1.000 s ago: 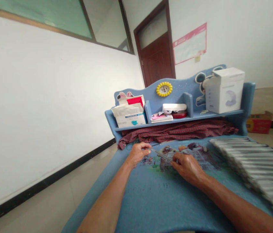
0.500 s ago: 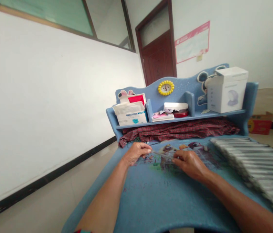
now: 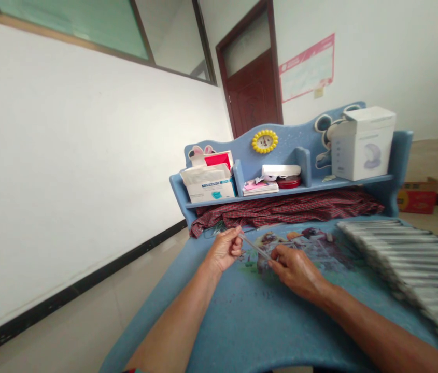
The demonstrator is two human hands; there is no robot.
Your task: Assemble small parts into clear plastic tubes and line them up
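A thin, translucent stick [image 3: 255, 246], like a narrow plastic tube, spans the gap between my hands above the blue desk [image 3: 242, 321]. My left hand [image 3: 224, 249] pinches its upper left end between thumb and fingertips, the other fingers curled. At the lower right end, my right hand [image 3: 294, 267] is closed on it with thumb and forefinger. The stick slopes down from left to right, over a worn cartoon picture [image 3: 315, 246] on the desktop. What kind of stick it is I cannot make out.
On the desk's right lies a wide row of silvery, tube-like strips [image 3: 409, 259]. A red checked cloth [image 3: 281, 210] is bunched under the shelf [image 3: 219, 202]. The shelf bears a mask box [image 3: 211, 190], a red round case [image 3: 289, 182] and a white carton [image 3: 364, 145]. A wall runs along the left.
My left hand has shifted right, closer to my right hand, and turned with its fingers more curled. The stick slants more steeply. My right hand has moved slightly left.
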